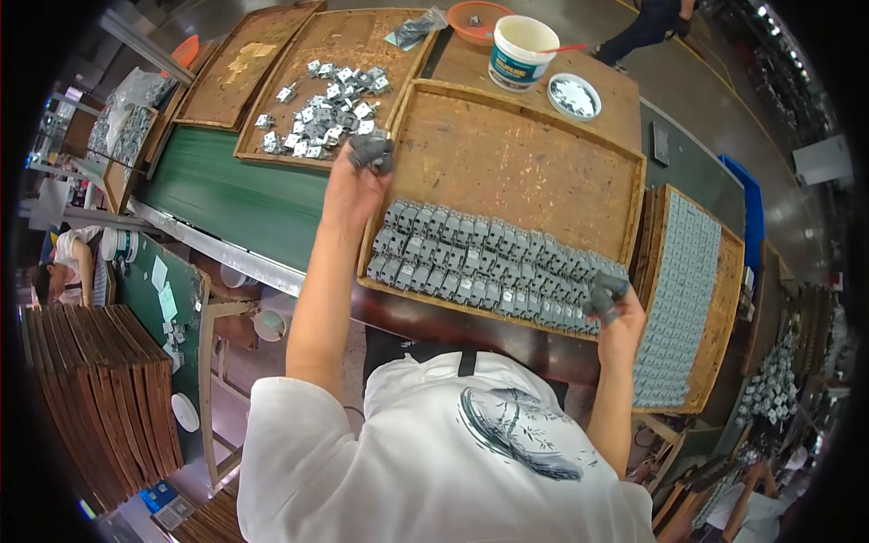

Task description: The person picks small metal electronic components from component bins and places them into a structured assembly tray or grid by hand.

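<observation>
My left hand, with dark grey coverings on its fingers, is raised by the near right corner of a wooden tray. Loose small metal parts lie in a heap on that tray. The left fingers are curled together; what they hold, if anything, is hidden. My right hand, with the same finger coverings, is at the right end of the rows of grey metal parts in the middle wooden tray. Its fingers are closed too, and I cannot make out anything between them.
Behind the middle tray stand a white bucket, a bowl of white paste and an orange basin. A filled tray lies at right. Stacked wooden trays stand at lower left, near another person.
</observation>
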The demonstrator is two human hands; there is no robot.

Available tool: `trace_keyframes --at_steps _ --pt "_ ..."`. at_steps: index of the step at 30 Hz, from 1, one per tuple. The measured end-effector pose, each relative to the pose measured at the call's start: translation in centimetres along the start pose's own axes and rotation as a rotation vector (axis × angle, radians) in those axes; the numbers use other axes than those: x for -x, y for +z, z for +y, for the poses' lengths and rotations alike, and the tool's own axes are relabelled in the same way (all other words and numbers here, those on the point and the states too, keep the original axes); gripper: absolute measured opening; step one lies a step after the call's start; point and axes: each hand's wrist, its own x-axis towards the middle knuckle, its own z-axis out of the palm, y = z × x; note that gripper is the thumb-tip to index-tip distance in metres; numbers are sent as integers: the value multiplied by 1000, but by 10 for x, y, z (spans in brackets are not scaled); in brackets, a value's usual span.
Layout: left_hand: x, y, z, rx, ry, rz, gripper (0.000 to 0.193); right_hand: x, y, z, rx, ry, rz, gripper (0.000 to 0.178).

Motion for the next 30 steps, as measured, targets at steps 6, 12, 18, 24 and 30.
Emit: trace_keyframes --at_steps 6,12,18,24,30 --pt "88 65 -44 15 -129 -217 26 -3 33 -6 -74 -95 -110 26" --pt "123 85 -75 -39 -323 -236 46 24 57 -36 42 118 -306 37" --pt "143 110 -86 -576 -28 -425 34 28 53 -38 775 -567 -244 28" --pt "158 125 -90 -693 -115 -457 35 30 48 -39 777 -632 -237 23" --pt "166 127 -118 -872 -90 -429 37 27 35 -29 881 -641 -253 19"
